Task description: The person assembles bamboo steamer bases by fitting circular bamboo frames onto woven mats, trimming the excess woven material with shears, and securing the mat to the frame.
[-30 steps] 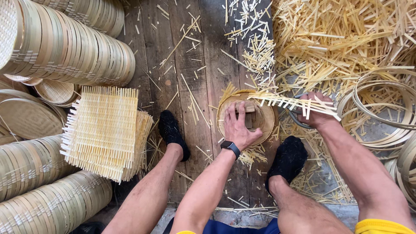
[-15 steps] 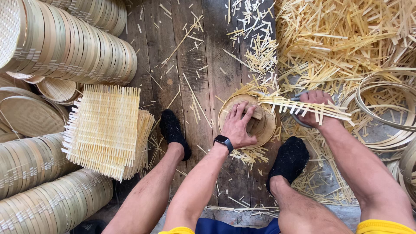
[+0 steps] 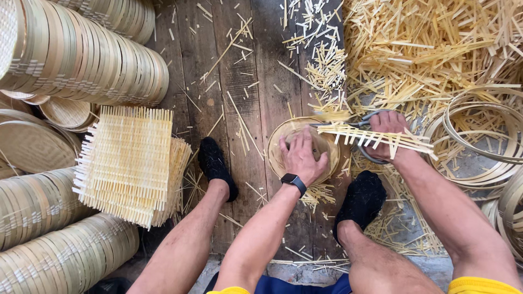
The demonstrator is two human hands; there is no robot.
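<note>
While the head camera looks straight down, a floor of dark, worn wooden planks (image 3: 239, 109) fills the middle of the view, littered with short bamboo splinters. At the upper right a deep heap of pale bamboo offcuts (image 3: 430, 49) covers the boards, and beside it, at the right edge, lie loose bamboo hoops (image 3: 479, 141). Along the left side, rows of round bamboo steamer rings (image 3: 81, 54) lie stacked on edge, with more below at the lower left. Next to them sits a pile of square woven bamboo mats (image 3: 128, 160).

Between the person's two black-socked feet, a round woven bamboo tray (image 3: 302, 147) rests on the planks. The left hand (image 3: 300, 158), a dark watch on its wrist, presses down on the tray with fingers spread. The right hand (image 3: 388, 133) is closed around the handles of scissors (image 3: 362, 122), whose blades meet the protruding slat ends of the mat (image 3: 376, 136) at the tray's right rim. Bare legs and forearms frame the lower view.
</note>
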